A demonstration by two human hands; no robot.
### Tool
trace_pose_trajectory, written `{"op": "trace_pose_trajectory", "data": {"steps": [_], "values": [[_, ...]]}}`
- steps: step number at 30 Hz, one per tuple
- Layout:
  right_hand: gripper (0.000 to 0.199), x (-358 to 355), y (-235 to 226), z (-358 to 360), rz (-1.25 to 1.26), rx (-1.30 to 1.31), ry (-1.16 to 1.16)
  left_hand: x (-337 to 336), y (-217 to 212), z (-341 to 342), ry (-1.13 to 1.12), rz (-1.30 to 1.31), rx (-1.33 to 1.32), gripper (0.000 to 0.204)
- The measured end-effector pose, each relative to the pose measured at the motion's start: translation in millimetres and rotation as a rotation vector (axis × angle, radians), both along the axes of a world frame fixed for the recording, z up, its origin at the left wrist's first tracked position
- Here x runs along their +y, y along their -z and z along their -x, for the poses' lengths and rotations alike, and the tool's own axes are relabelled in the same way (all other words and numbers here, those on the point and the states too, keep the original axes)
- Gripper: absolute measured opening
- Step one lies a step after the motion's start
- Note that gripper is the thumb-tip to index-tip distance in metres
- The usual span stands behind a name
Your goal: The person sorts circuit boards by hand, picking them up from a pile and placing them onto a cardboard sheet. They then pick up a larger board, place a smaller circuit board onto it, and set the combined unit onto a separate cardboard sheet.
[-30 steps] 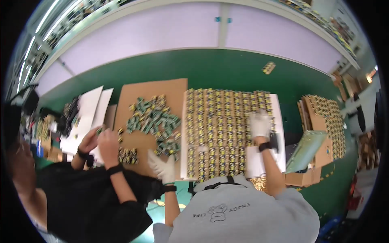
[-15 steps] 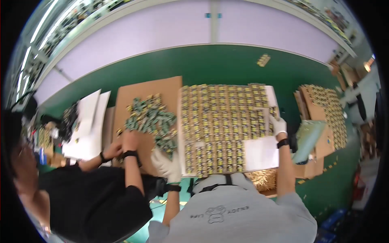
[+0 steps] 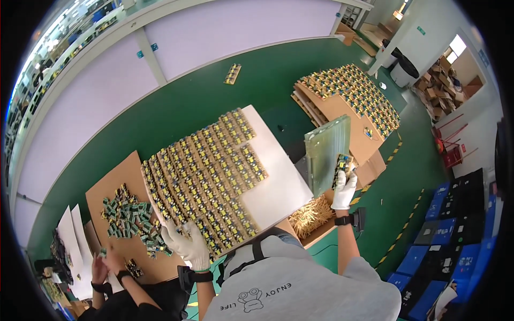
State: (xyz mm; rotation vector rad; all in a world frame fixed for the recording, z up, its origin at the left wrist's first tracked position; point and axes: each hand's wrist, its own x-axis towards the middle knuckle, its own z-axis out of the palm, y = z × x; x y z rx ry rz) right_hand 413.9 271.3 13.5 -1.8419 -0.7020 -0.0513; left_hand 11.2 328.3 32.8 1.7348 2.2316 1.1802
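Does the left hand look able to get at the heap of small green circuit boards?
Probably yes: the white-gloved left hand is beside the heap, with nothing visible between them.

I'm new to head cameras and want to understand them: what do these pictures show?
No robot here: a person works in white gloves. The camera, worn on their head, looks down; its fisheye lens bends straight edges. In front, a white sheet carries rows of circuit boards with yellow parts. To its left, a heap of green boards lies on a cardboard sheet. The right hand holds a single circuit board. The left hand is at the near left edge of the rows; whether it grips anything, I cannot tell. The bare hands at far left belong to another person.
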Motion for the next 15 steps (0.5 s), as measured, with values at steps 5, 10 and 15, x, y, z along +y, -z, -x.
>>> {"op": "trace_pose_trajectory", "data": {"steps": [5, 10, 15], "values": [[0.02, 11, 38, -19, 0.14, -0.033, -0.05, 5, -12, -40, 0.1, 0.024, 0.036, 0.05], [0.019, 17, 61, -24, 0.169, -0.187, 0.018, 6, -12, -67, 0.127, 0.029, 0.099, 0.057], [0.022, 16, 74, -43, 0.237, -0.239, 0.03, 5, -6, -96, 0.15, 0.038, 0.054, 0.058]]}}
